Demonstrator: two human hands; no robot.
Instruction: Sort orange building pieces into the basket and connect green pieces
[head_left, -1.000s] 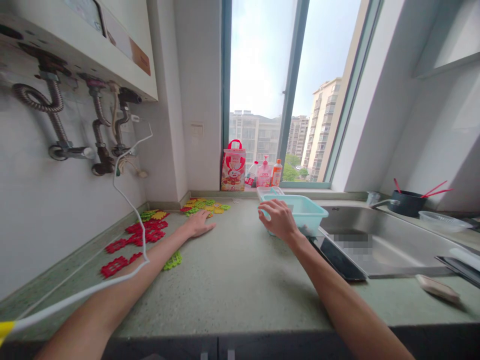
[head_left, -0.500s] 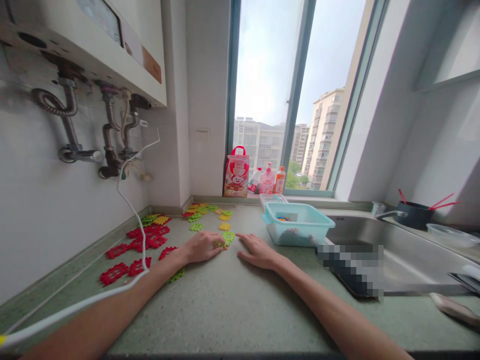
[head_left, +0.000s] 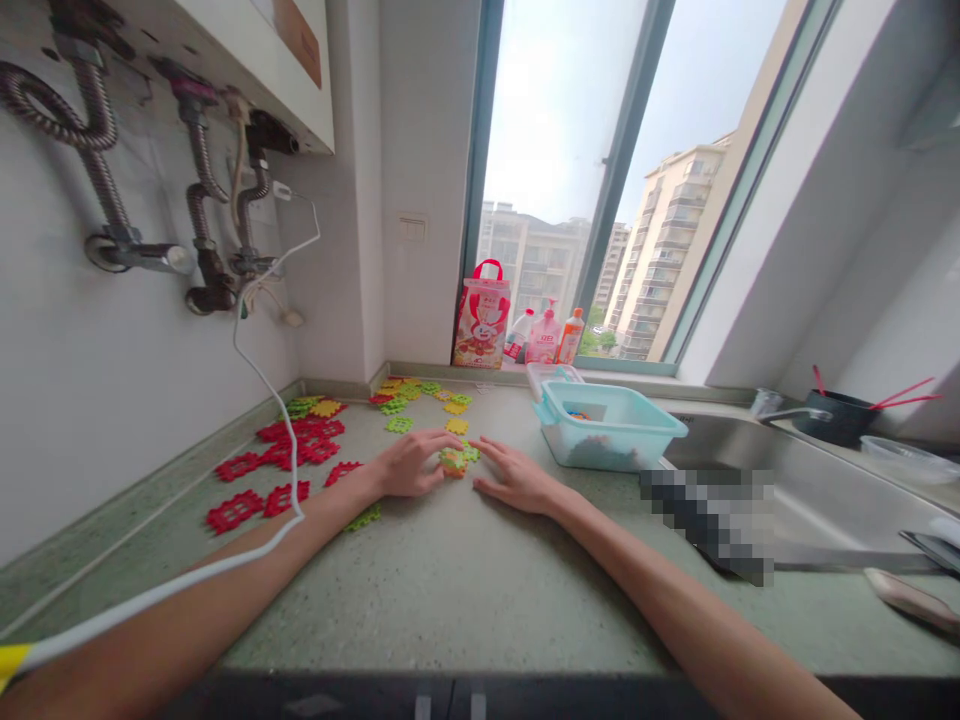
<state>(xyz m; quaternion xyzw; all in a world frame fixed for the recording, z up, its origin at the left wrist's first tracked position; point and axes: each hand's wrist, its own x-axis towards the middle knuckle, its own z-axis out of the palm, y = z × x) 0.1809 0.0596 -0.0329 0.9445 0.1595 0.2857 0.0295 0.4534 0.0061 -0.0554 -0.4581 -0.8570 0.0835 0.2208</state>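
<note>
Flat plastic interlocking pieces, a green one with an orange one against it [head_left: 454,460], lie on the counter between my hands. My left hand [head_left: 411,463] has its fingers bent around their left side, index finger along the top edge and thumb lower down. My right hand [head_left: 517,474] is open, fingers stretched out, with the fingertips at the right edge of the green piece. Just behind is a yellow piece [head_left: 456,426], and a loose green piece [head_left: 399,425] lies to the left. Whether the green and orange pieces are joined cannot be made out.
Red pieces [head_left: 300,445] spread over the left of the counter, with a white cable [head_left: 291,440] crossing them and my left forearm. A turquoise tub [head_left: 611,440] holding pieces stands right of my hands. Beyond it are a blurred dark object [head_left: 705,525] and a sink [head_left: 817,500].
The view has tilted down and turned slightly. My right hand has come left to touch the green piece. My left fingers have opened out along it, and the orange piece shows more.
</note>
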